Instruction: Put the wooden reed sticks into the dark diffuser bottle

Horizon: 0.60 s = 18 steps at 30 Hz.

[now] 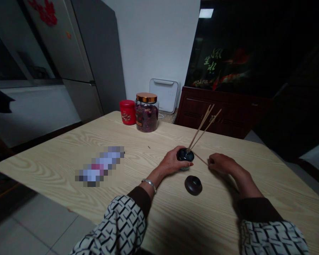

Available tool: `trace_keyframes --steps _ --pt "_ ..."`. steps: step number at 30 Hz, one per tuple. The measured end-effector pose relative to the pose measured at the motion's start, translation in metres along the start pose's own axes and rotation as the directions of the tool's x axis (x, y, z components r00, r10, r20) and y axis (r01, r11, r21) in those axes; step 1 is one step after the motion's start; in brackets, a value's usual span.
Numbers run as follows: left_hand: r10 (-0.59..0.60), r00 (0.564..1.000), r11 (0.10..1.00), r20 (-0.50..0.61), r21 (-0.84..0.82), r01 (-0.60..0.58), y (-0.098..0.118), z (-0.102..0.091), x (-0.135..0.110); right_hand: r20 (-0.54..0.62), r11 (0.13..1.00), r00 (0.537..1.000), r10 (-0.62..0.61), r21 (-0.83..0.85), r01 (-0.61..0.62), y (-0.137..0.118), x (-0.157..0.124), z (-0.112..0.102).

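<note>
Gripping a small black round pot [185, 154], the left hand [171, 163] sits on the light wood surface [159, 216], and its fingers [184, 164] are closed around the side of the pot. Two long thin wooden sticks [204, 126] poke out of the top of the pot and lean up and away. One more thin stick [200, 158] runs low from the pot over to the right hand [220, 163]. The fingers of that hand are curled in, and they are right by the end of this stick (I can't tell if they pinch it or just sit next to it). A dark round disc [193, 185] with a dip in its middle lies on the surface, just below the pot and between the two hands. A silver bangle [149, 185] circles the left wrist, and both arms have black-and-white patterned sleeves [122, 226]. Farther back on the surface stand a red tin [127, 112] and a glass jar of dried rose buds [146, 117] with a copper lid, side by side. A blurred thing [99, 166] lies to the left, too blurred to tell what it is.
</note>
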<state>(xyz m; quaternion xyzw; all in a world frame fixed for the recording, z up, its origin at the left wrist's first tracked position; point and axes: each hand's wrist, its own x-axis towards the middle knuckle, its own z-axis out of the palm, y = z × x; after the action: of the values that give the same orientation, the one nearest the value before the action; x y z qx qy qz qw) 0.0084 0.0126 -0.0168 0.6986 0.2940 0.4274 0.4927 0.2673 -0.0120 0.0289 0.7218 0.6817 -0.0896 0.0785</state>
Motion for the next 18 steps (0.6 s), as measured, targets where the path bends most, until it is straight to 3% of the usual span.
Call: trace_keyframes --steps 9,11,13,15,18 --pt "-0.022 1.000 0.999 0.007 -0.023 0.022 0.002 0.001 0.001 -0.048 0.998 0.998 -0.026 0.062 0.029 -0.006 -0.002 0.001" --pt "-0.019 1.000 1.000 -0.005 -0.017 0.019 0.002 0.001 0.000 -0.080 0.989 0.995 -0.058 0.129 0.068 0.000 -0.004 -0.006" --pt "-0.013 1.000 1.000 -0.016 -0.011 0.013 0.003 0.001 -0.001 -0.183 0.950 0.978 -0.102 0.274 0.150 0.006 -0.012 -0.020" --pt "-0.012 1.000 1.000 -0.019 -0.014 0.011 0.004 0.001 -0.001 -0.381 0.823 0.921 -0.081 0.496 0.277 0.006 -0.025 -0.040" --pt "-0.015 1.000 1.000 -0.012 -0.022 0.015 0.004 0.000 -0.002 -0.630 0.438 0.748 0.210 0.745 0.504 -0.009 -0.049 -0.072"
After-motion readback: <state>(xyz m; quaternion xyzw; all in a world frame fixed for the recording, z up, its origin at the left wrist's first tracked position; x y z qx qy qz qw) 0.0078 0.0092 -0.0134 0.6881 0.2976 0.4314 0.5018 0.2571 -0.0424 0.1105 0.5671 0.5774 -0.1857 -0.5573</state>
